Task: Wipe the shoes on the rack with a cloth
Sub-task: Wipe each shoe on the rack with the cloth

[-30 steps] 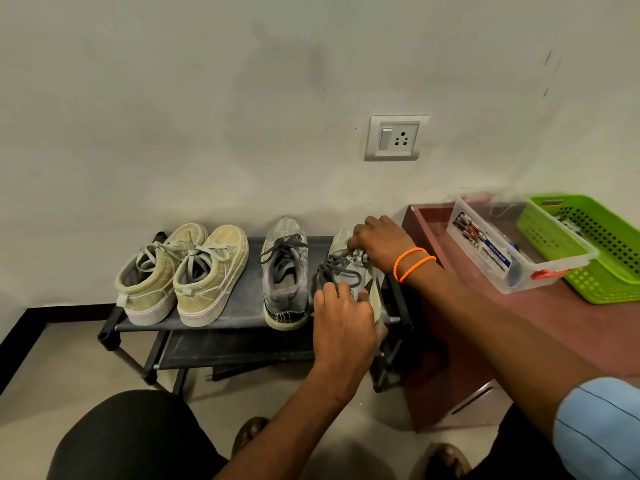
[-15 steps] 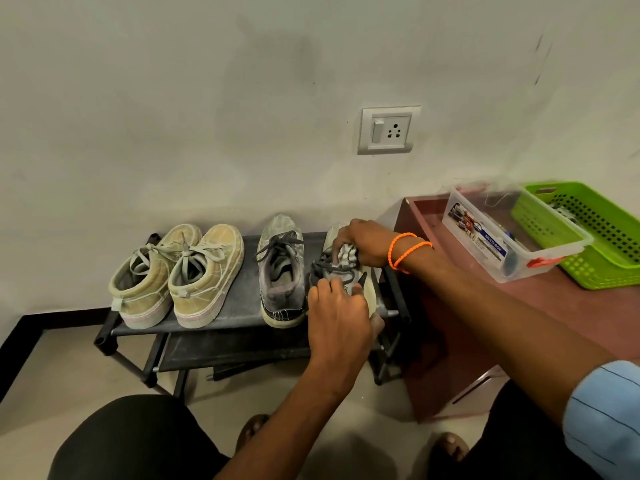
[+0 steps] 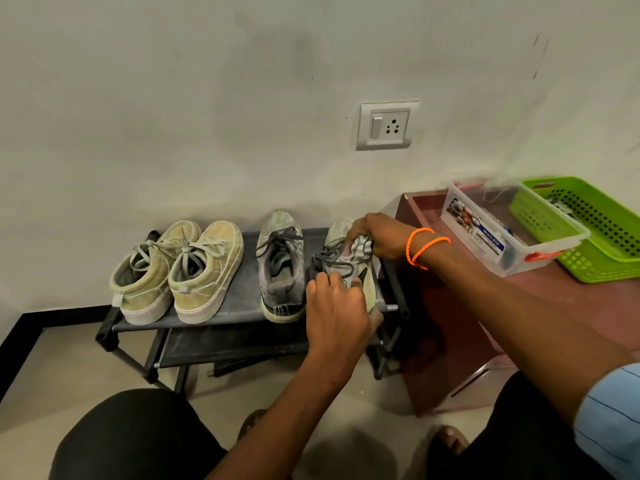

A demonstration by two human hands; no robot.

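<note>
A low black shoe rack (image 3: 242, 303) stands against the wall. On its top shelf sit a pair of tan sneakers (image 3: 180, 271) at the left and two grey sneakers at the right. The left grey sneaker (image 3: 280, 265) stands free. My left hand (image 3: 337, 313) grips the heel end of the right grey sneaker (image 3: 337, 230). My right hand (image 3: 379, 235), with orange bands on its wrist, presses a bunched striped grey cloth (image 3: 362, 249) against that shoe's upper. Much of this shoe is hidden under both hands.
A maroon low cabinet (image 3: 467, 323) stands right of the rack, carrying a clear plastic box (image 3: 502, 233) and a green perforated basket (image 3: 588, 230). A wall socket (image 3: 386, 125) is above. My knees and sandalled feet are at the bottom, on the beige floor.
My right hand has slid with the cloth from the shoe's middle toward its toe and side. The left hand keeps its hold on the heel. The camera has shifted slightly.
</note>
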